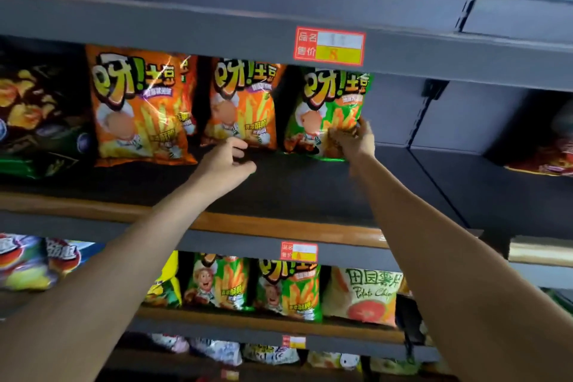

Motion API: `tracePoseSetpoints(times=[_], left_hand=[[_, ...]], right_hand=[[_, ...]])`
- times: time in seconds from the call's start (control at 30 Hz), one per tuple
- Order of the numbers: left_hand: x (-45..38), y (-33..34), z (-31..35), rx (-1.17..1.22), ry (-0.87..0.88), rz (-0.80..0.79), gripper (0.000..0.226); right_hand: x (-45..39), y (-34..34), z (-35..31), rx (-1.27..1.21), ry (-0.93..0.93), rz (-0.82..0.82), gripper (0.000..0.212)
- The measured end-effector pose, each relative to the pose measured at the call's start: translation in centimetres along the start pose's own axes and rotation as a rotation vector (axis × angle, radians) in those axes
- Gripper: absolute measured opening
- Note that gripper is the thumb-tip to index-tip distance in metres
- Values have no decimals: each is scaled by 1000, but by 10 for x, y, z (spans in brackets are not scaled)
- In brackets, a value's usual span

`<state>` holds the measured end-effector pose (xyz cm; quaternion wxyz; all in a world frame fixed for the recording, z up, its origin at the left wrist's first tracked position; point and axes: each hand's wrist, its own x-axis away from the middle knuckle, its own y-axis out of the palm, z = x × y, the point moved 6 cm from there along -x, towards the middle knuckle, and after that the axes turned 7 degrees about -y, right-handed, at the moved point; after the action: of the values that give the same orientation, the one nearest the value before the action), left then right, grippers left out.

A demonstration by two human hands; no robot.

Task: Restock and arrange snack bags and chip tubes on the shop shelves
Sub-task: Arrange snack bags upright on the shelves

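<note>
A green snack bag (322, 102) stands upright on the dark middle shelf (294, 186). My right hand (353, 139) grips its lower right corner. Left of it stand two orange snack bags, one (245, 105) beside the green bag and one (136, 108) further left with another orange bag behind it. My left hand (226, 161) hovers over the shelf just below the nearer orange bag, fingers loosely curled and holding nothing.
A dark chip bag (34, 112) stands at the far left of the shelf. Bare shelf lies right of the green bag up to a divider (415, 121). The lower shelf holds green bags (288, 291) and a pale bag (362, 295). Price tags (329, 46) mark the shelf edges.
</note>
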<state>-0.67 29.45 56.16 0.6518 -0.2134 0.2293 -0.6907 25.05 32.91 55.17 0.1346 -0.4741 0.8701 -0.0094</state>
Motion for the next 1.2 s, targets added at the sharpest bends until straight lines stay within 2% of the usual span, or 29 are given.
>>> tracePoseSetpoints(times=[0.1,0.2,0.27,0.33,0.43,0.5,0.57,0.63,0.73,0.8,0.87,0.93,1.07,1.2], left_hand=[[2,-4,2,0,27,82,36],[20,-9,7,76,147,146,29],[45,-14,11,172,297,196,25],[79,-15,4,244,451,215,23],[132,7,-39,231,551,82,23],[158,35,-88,151,527,-68,22],[172,66,-152,65,415,-217,21],[179,90,-213,-55,282,-300,23],[190,131,-324,-169,52,-357,27],[198,163,-387,-247,-16,-391,25],[205,197,-437,-303,-63,-417,24],[208,233,-477,-307,-72,-468,25],[211,293,-542,-303,-24,-528,26],[217,324,-591,-329,-61,-566,28]], right_hand=[[3,-1,-3,84,68,38,66],[31,-11,-6,68,134,132,56],[70,-20,-17,46,18,132,40],[124,-31,-34,50,-173,115,22],[217,-37,-49,111,-441,12,17],[265,-30,-24,130,-442,-113,18],[305,-16,35,219,-320,-233,18],[336,-3,111,393,-129,-352,19],[398,13,258,651,204,-570,20],[439,19,350,745,429,-674,27],[468,27,423,825,552,-734,31],[481,40,488,895,512,-787,36],[481,79,579,1047,311,-987,70],[484,117,641,1205,212,-1192,55]])
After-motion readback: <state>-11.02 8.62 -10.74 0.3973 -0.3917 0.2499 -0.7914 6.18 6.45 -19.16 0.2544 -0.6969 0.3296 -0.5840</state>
